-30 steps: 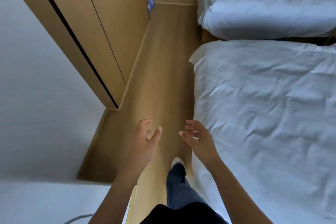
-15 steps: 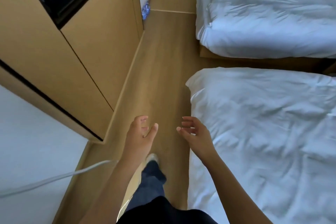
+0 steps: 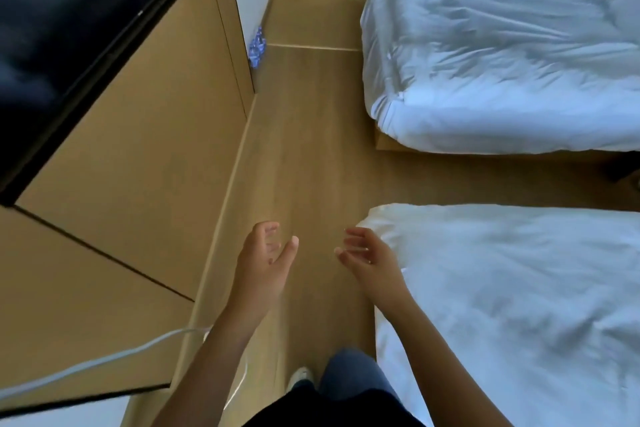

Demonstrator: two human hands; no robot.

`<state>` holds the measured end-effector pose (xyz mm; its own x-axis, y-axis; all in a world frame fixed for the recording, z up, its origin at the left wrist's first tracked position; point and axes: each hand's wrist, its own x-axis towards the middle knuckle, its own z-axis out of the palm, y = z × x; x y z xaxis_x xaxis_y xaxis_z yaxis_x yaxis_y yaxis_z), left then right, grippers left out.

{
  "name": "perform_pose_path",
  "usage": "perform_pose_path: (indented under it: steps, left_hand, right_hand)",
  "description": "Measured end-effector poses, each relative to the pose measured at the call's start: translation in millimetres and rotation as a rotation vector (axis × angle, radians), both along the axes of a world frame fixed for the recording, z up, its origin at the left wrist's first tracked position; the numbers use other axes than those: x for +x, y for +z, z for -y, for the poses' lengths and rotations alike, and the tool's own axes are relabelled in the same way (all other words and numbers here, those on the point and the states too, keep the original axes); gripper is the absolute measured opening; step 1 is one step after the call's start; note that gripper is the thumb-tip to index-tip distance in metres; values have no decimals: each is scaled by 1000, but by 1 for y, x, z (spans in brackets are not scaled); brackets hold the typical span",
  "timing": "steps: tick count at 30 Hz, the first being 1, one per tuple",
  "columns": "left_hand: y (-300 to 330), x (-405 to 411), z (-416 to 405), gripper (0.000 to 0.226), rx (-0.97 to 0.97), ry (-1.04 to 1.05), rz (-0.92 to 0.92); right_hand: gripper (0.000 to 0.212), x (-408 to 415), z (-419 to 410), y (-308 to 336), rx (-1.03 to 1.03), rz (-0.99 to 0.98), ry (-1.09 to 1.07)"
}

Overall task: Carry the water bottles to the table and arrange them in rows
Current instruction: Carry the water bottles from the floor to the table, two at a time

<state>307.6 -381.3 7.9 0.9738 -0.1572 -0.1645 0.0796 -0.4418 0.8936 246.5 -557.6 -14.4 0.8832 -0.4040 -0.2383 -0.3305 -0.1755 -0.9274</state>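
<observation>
My left hand (image 3: 265, 262) and right hand (image 3: 369, 258) are raised side by side over the wooden floor (image 3: 304, 149), fingers loosely spread, both empty. The water bottles (image 3: 257, 47), apparently a blue-wrapped pack, sit at 12 o'clock against the cabinet (image 3: 156, 121) corner. Beds (image 3: 502, 80) lie at 2 o'clock.

Water bottles (image 3: 256, 47): blurred bluish cluster on floor against cabinet corner, far ahead of fingers, slightly left; count, pose unclear

cabinet (image 3: 131, 135) left | beds (image 3: 502, 305) right | floor (image 3: 304, 156) between | bottles (image 3: 257, 47) ahead by cabinet
</observation>
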Motion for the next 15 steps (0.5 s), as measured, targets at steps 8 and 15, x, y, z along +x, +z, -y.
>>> perform_pose_path:
  steps: [8, 15]
  left_hand:
    - [-17, 181, 79, 38, 21, -5, -15]
    - [-4, 355, 176, 35, 19, 20, -1]
  right_hand:
    - [36, 178, 82, -23, 10, -37, 7]
    - [33, 372, 195, -3, -43, 1, 76]
